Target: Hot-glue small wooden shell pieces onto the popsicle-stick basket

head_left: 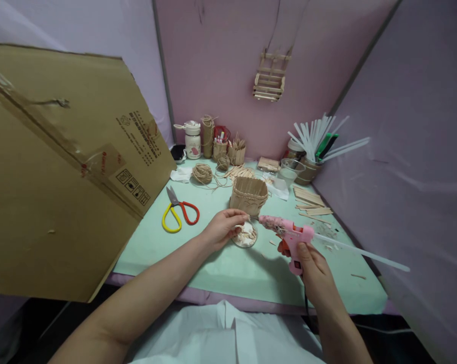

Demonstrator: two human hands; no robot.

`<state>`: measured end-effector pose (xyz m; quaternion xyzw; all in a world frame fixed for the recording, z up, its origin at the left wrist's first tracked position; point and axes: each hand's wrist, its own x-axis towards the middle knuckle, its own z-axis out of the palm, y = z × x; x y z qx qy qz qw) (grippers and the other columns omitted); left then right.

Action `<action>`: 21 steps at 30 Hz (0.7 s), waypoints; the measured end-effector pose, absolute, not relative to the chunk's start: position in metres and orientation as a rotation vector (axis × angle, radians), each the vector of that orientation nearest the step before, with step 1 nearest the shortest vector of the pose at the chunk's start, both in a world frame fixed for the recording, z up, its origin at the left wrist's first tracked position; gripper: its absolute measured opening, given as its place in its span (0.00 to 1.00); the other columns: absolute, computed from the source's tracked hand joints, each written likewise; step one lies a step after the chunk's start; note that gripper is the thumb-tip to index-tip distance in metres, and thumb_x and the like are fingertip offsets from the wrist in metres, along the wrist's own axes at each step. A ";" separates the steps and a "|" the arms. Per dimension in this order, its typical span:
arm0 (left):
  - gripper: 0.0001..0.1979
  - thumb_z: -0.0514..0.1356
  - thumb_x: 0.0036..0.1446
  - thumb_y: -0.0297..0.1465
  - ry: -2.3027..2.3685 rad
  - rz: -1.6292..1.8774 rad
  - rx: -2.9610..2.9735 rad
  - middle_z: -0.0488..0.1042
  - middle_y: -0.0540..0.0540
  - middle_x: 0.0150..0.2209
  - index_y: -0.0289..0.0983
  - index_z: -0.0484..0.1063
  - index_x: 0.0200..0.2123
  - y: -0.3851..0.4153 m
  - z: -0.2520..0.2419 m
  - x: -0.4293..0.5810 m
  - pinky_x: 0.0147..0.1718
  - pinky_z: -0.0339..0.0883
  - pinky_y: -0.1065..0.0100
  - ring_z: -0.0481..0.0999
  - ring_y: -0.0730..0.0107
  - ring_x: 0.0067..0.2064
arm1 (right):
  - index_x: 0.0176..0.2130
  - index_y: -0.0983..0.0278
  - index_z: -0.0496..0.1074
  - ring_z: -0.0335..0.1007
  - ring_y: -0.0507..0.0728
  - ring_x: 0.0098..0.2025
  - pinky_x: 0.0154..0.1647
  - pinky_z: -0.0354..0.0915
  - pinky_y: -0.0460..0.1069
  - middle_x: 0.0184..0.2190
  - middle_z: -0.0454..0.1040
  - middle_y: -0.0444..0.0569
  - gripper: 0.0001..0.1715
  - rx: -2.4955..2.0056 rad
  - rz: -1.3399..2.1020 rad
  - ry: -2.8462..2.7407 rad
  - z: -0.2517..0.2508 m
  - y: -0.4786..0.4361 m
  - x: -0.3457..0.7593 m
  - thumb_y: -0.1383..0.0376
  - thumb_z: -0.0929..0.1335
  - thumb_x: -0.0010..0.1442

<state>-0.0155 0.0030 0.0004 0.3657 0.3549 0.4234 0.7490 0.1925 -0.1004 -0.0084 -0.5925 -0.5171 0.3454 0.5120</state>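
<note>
White cloth: in the lap, nearest the camera.
Right hand: wrapped around the grip of the glue gun. The gun's long axis runs left to right, nozzle pointing left, with a glue stick trailing out the back to the right.
Dish: small, holding pale shell-like pieces, just left of the nozzle.
Left hand: fingers curled down onto the dish's near-left rim. Whether they pinch a piece cannot be told. This hand is the nearer to the dish.
Basket: made of sticks, just behind the dish.
Scissors: left of the hand, on the green mat.
Cardboard box: far left.
</note>
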 end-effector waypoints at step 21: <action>0.17 0.73 0.37 0.35 0.756 0.972 0.799 0.71 0.49 0.29 0.33 0.75 0.30 0.004 0.001 -0.016 0.26 0.57 0.76 0.66 0.81 0.28 | 0.33 0.64 0.76 0.70 0.57 0.33 0.30 0.64 0.48 0.30 0.76 0.51 0.31 -1.509 0.801 -1.348 0.007 -0.104 0.190 0.42 0.60 0.59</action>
